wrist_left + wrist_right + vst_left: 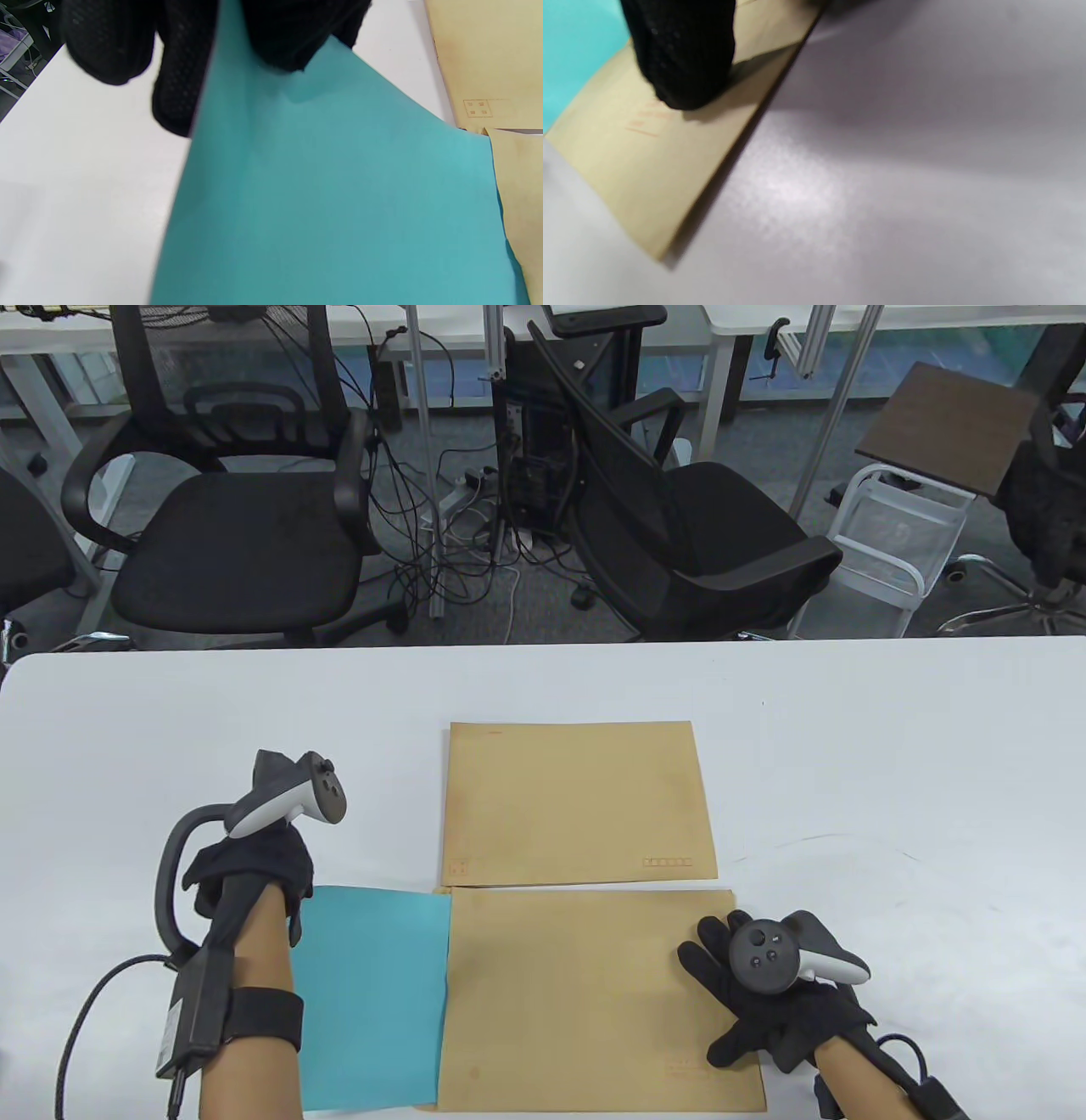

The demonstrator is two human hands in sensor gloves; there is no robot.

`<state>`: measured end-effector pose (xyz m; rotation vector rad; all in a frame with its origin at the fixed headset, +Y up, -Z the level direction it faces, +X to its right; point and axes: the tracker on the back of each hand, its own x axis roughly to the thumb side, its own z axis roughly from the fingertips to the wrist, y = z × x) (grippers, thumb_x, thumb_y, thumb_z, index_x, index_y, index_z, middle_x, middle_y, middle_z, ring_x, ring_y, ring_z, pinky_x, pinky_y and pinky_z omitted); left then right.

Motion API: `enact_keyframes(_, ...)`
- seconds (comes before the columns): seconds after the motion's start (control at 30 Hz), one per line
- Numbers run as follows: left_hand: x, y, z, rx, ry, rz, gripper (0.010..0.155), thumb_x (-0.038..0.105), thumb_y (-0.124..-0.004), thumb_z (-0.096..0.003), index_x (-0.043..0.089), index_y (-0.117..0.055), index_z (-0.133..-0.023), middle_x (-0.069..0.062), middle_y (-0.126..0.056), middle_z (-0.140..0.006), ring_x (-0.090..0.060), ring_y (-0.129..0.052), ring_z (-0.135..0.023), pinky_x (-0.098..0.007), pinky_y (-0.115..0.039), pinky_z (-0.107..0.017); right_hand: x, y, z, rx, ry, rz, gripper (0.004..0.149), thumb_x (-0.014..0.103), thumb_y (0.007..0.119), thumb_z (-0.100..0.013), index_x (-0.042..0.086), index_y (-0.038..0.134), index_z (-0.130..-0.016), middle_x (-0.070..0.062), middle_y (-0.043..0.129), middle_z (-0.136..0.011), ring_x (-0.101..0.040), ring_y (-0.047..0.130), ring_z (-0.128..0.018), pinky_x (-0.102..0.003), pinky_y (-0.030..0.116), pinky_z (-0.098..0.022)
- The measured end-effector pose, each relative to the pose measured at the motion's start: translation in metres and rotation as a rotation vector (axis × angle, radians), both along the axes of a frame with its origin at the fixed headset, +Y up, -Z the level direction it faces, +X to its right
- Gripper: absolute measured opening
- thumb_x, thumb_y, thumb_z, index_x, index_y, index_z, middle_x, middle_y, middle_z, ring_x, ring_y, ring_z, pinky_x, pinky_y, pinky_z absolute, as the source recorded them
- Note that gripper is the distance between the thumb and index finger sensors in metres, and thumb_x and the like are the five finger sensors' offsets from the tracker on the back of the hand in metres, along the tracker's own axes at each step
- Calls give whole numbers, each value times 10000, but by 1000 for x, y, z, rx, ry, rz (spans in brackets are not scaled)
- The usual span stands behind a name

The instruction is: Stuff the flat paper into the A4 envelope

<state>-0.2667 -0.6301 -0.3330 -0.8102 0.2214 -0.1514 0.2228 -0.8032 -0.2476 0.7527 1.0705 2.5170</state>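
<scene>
Left hand [246, 874] pinches teal paper [373, 993] to feed it; right hand [776, 993], fingers spread flat, pins near envelope [585, 993] steady.

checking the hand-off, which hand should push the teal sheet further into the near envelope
Left. The left hand already grips the teal paper at its outer edge, opposite the near envelope. The right hand rests on that envelope, steadying it.
</scene>
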Motion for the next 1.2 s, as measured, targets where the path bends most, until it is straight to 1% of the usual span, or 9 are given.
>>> enact_keyframes(0.17, -1, -3, -4, 0, 5, 31, 469, 198, -781, -456, 270, -885, -908, -86, -1007, -812, -260, -1044, -496, -543, -825, -530, 0, 0, 0, -2, -5, 0, 1057, 439, 844, -470, 218, 30, -1108, -115, -191, -1065, -453, -275, -889, -739, -138, -531)
enact_keyframes(0.6, 0, -27, -15, -35, 16, 105, 478, 205, -778, -457, 259, -867, -924, -91, -1006, -800, -246, -1047, -468, -520, -841, -510, 0, 0, 0, -2, -5, 0, 1059, 437, 844, -469, 219, 29, -1108, -115, -191, -1064, -451, -277, -887, -737, -142, -529)
enact_keyframes(0.77, -3, -34, -17, -44, 22, 137, 477, 208, -779, -457, 261, -868, -922, -89, -1006, -800, -244, -1048, -468, -519, -841, -510, 0, 0, 0, -2, -5, 0, 1059, 438, 844, -468, 220, 28, -1108, -111, -192, -1064, -449, -280, -886, -735, -144, -529)
enact_keyframes(1.2, 5, -43, -24, -68, -2, 147, 476, 211, -783, -456, 262, -874, -920, -85, -1010, -801, -248, -1052, -470, -523, -841, -512, 0, 0, 0, -2, -5, 0, 1059, 437, 845, -466, 223, 29, -1107, -109, -191, -1064, -446, -282, -886, -733, -146, -529)
